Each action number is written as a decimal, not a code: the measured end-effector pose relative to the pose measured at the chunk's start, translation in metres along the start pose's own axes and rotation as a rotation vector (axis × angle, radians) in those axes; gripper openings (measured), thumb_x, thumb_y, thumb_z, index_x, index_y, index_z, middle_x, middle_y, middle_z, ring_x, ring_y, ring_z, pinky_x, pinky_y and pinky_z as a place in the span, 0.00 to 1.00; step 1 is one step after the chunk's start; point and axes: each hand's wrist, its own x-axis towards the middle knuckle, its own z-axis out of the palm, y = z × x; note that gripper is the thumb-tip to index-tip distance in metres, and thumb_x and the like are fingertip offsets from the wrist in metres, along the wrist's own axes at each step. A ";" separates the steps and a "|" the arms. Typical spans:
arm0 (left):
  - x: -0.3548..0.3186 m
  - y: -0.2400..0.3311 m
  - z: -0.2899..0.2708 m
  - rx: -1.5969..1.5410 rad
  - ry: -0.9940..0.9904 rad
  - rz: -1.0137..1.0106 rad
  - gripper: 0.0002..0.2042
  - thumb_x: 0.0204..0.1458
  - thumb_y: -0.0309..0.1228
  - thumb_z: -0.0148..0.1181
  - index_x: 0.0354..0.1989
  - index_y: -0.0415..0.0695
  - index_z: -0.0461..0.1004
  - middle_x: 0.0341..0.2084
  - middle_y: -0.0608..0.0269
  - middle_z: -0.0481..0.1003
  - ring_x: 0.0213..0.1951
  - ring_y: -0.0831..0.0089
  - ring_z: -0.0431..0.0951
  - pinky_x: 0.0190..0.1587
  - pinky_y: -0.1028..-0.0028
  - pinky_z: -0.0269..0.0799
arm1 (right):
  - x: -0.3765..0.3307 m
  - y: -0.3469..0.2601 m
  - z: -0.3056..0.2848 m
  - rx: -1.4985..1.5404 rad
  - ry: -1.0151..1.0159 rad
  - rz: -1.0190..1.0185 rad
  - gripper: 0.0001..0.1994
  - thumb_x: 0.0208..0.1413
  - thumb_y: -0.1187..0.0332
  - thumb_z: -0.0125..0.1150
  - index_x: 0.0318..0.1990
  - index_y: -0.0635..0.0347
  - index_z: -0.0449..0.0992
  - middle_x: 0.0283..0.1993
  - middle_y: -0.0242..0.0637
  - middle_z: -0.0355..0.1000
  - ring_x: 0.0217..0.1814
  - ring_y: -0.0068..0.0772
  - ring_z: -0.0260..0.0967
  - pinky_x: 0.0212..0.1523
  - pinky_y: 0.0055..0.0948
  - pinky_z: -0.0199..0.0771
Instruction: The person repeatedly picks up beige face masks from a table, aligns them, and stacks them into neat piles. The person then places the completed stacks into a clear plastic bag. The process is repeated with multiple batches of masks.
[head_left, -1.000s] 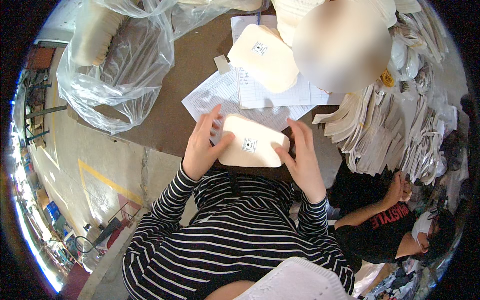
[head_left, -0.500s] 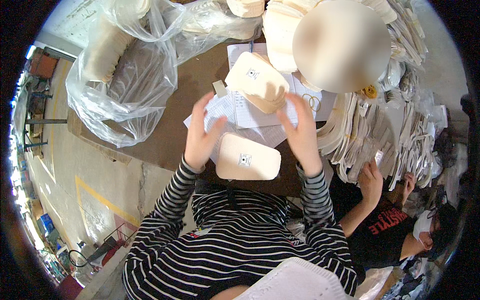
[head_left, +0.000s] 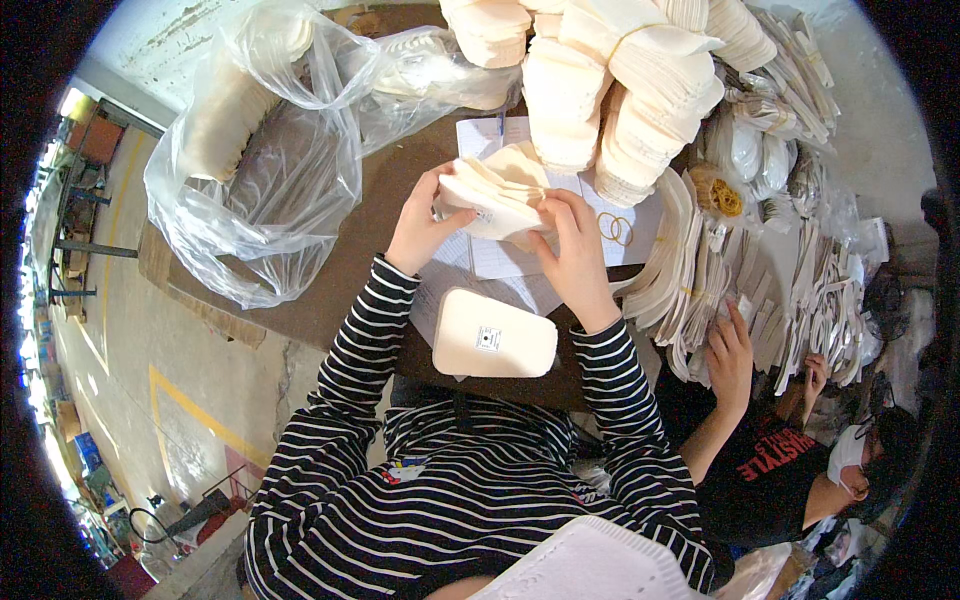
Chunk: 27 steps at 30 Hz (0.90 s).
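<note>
Brown tabletop (head_left: pixel 385 185) | left hand (head_left: pixel 422 228), right hand (head_left: pixel 578 250) gripping fanned cream pad stack (head_left: pixel 492 214) | labelled face turned nearward, long axis crosswise

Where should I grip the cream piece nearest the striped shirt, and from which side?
I'd come from both sides and grip the cream piece by its left and right ends: it seems to lie flat, label up, wider than deep, both ends uncovered.
</note>
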 end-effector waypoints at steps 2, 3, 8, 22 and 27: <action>-0.007 0.001 0.002 -0.070 -0.012 0.014 0.44 0.48 0.27 0.71 0.72 0.37 0.50 0.63 0.48 0.64 0.65 0.60 0.64 0.68 0.65 0.57 | 0.000 -0.007 -0.001 -0.090 0.034 -0.049 0.22 0.46 0.73 0.70 0.51 0.57 0.72 0.57 0.47 0.64 0.58 0.55 0.64 0.60 0.49 0.65; -0.011 0.001 0.004 -0.105 -0.017 0.020 0.45 0.47 0.26 0.71 0.73 0.37 0.49 0.64 0.48 0.62 0.66 0.59 0.63 0.68 0.64 0.57 | -0.001 -0.008 0.001 -0.085 0.029 -0.064 0.22 0.46 0.72 0.70 0.52 0.56 0.72 0.58 0.47 0.64 0.57 0.55 0.65 0.59 0.48 0.66; -0.030 0.008 0.018 -0.017 0.027 0.157 0.51 0.45 0.20 0.70 0.76 0.43 0.41 0.72 0.55 0.50 0.71 0.62 0.55 0.69 0.62 0.58 | -0.002 -0.015 0.004 0.100 -0.111 -0.026 0.24 0.50 0.71 0.68 0.56 0.56 0.71 0.61 0.51 0.64 0.57 0.57 0.68 0.57 0.44 0.71; -0.057 0.017 0.011 -0.191 0.241 -0.179 0.22 0.52 0.19 0.66 0.57 0.38 0.71 0.51 0.61 0.75 0.54 0.72 0.76 0.60 0.69 0.72 | -0.012 -0.016 -0.003 0.213 -0.226 -0.013 0.26 0.55 0.73 0.63 0.63 0.48 0.70 0.60 0.49 0.66 0.56 0.50 0.71 0.57 0.42 0.72; -0.064 0.012 0.009 -0.316 0.192 -0.150 0.18 0.56 0.20 0.63 0.55 0.37 0.72 0.54 0.59 0.74 0.56 0.72 0.74 0.61 0.70 0.71 | -0.007 -0.016 -0.008 0.178 -0.272 -0.054 0.27 0.55 0.74 0.63 0.64 0.50 0.69 0.57 0.48 0.68 0.55 0.50 0.69 0.56 0.41 0.71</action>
